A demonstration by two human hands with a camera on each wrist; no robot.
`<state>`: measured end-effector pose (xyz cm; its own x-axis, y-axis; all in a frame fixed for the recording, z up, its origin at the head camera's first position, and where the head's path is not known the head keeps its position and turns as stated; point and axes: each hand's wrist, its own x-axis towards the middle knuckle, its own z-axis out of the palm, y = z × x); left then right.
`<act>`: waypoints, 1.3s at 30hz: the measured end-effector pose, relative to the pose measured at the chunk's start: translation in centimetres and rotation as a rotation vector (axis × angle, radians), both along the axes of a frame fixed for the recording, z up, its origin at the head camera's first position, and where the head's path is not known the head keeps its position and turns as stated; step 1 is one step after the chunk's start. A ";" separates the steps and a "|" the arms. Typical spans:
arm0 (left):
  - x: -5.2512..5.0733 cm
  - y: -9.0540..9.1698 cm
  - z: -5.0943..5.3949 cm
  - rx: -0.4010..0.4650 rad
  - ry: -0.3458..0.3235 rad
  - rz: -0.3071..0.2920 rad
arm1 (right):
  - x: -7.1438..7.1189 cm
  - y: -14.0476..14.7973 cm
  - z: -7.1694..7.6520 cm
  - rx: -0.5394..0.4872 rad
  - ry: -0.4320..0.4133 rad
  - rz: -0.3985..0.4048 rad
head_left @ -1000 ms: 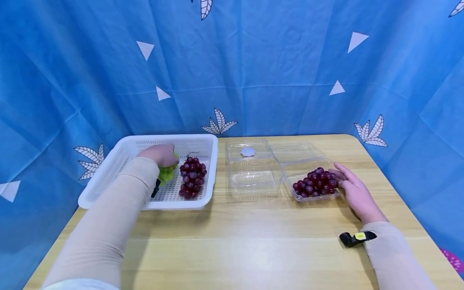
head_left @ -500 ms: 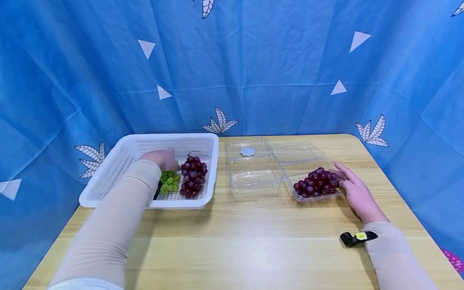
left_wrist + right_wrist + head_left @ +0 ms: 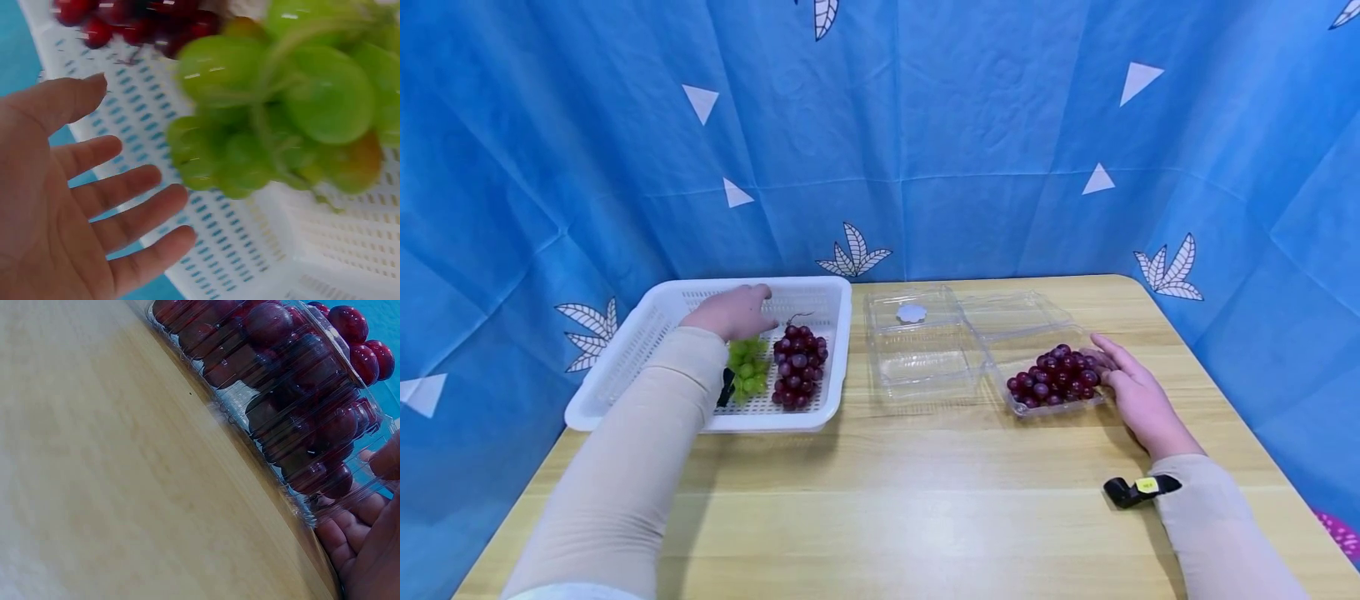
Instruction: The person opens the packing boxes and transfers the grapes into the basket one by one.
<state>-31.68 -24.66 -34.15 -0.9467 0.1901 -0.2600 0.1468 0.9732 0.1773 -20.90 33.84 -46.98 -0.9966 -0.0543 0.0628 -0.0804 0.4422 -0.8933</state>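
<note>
My left hand is over the white basket, fingers spread and holding nothing. Just below it lies a bunch of green grapes; the left wrist view shows the green grapes apart from my fingers. A bunch of red grapes rests beside them in the basket. On the right, my right hand grips the end wall of a clear plastic clamshell container, thumb at its rim and fingers outside. More red grapes fill that container, some rising above the rim.
A second clear clamshell stands open between the basket and the filled container. The filled container's lid is folded back behind it. All stand on a wooden table against a blue curtain.
My left hand has let go of the green grapes and risen slightly, its fingers spreading. The green grapes now lie in the basket. My right hand stays at the container.
</note>
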 end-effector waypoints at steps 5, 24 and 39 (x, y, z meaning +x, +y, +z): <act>0.1 1.7 1.1 -0.016 0.121 -0.027 | 0.0 -0.1 0.1 0.006 0.008 0.004; 1.3 12.0 3.9 -0.064 0.326 -0.284 | 0.1 0.0 0.2 0.017 0.013 0.005; 3.1 17.1 3.1 -0.127 0.390 -0.568 | 0.3 -0.1 0.3 0.021 -0.007 -0.008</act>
